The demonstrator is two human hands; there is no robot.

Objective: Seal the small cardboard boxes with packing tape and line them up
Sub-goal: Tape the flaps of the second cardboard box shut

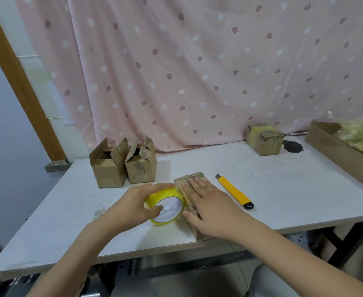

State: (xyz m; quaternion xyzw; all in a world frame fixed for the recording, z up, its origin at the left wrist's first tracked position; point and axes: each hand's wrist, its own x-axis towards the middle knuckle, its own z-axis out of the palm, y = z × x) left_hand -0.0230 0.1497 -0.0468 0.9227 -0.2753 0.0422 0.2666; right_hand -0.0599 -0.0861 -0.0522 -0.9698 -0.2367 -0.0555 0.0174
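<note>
At the near middle of the table (283, 189), the left hand (131, 205) grips a roll of yellow packing tape (165, 207), fingers curled over its top edge and the thumb hooked into the white core, with the roll standing on edge and its open face turned toward the camera. Directly at its 3 o'clock, touching the roll, sits a small cardboard box (190, 203) near the table's front edge. The right hand (210, 207) lies flat on top of this box, fingers straight and spread, pressing the flaps down, with the thumb resting against the box's near left corner beside the tape.

At 2 o'clock from the right hand, just beside the box but not touching it, a yellow utility knife (234, 191) lies on the table, its black end pointing toward the front edge and its metal tip toward the back.

At 10 o'clock from the hands, well apart, two open cardboard boxes (122, 168) stand side by side and touching, flaps upright. At 1 o'clock, far back near the pink patterned curtain (197, 61), a closed box wrapped in yellowish tape (264, 139) stands alone, with a dark patch (293, 146) on the table just beside it at 3 o'clock. At the far right edge a larger cardboard carton (343, 153) holds crumpled pale yellow material (362, 136).
</note>
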